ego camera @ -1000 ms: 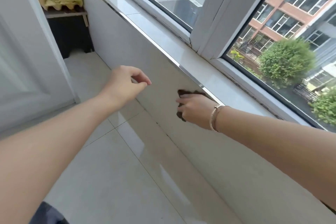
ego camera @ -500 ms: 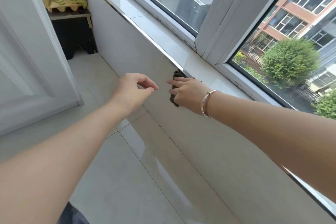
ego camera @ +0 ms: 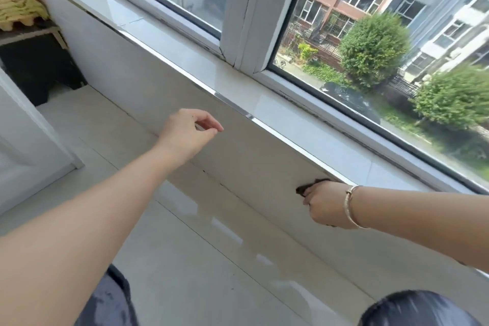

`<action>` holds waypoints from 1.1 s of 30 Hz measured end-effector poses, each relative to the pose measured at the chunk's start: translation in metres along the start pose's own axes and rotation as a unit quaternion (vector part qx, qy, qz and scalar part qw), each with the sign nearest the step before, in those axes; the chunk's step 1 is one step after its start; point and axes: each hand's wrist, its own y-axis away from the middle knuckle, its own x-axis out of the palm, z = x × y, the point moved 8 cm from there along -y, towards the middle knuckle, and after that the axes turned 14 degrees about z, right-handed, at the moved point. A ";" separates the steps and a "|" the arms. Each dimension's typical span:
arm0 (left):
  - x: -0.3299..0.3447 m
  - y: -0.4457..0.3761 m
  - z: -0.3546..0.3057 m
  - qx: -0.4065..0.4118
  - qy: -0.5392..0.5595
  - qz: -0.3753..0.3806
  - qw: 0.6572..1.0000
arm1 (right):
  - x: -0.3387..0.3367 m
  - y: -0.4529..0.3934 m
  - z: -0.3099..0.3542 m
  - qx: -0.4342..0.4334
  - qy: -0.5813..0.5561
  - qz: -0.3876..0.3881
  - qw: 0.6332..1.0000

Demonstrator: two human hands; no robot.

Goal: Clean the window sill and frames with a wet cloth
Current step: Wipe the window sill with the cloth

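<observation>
Just under the metal edge strip (ego camera: pixel 232 103) of the window sill (ego camera: pixel 304 124), at its right stretch: dark cloth (ego camera: pixel 308 188), pressed flat to the white tiled face below the strip. Right hand (ego camera: pixel 326 205) holds it, fingers curled round the wad; only the cloth's upper-left corner shows past the knuckles. A bangle (ego camera: pixel 350 206) sits on that wrist. Left hand (ego camera: pixel 189 133) hangs free, left of the cloth along the strip and apart from the wall, fingers loosely curled with the thumb near the fingertips, holding nothing.

Beyond the sill: window frame (ego camera: pixel 247 21) with a cracked joint at its base and dark grime along the bottom rail.

Risk (judgement): cloth is on the wall face, not the sill top; a pass kept this low would leave sill and frames untouched. The bangle could scrape the strip if the wrist rises.

Versus half a second ago: cloth and right hand have travelled right along the strip, away from the left hand, which was then close beside them. Left hand's pose unchanged.
</observation>
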 end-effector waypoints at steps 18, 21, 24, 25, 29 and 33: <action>0.094 -0.027 -0.047 0.061 -0.104 0.133 0.984 | 0.075 0.051 0.016 0.222 -0.173 -0.104 0.954; 0.090 -0.025 -0.046 0.062 -0.098 0.135 0.984 | 0.006 0.045 0.011 0.113 -0.025 -0.165 0.980; 0.082 -0.021 -0.047 0.066 -0.110 0.125 0.984 | -0.035 0.032 -0.023 0.168 -0.027 -0.214 0.962; 0.079 -0.021 -0.047 0.066 -0.113 0.121 0.984 | -0.046 0.028 -0.029 0.171 -0.031 -0.212 0.962; 0.051 -0.015 -0.049 0.063 -0.121 0.088 0.987 | -0.104 0.043 -0.054 0.168 -0.038 -0.311 0.935; 0.004 -0.004 -0.047 0.037 -0.129 0.030 0.990 | -0.147 0.052 -0.074 0.168 -0.039 -0.352 0.920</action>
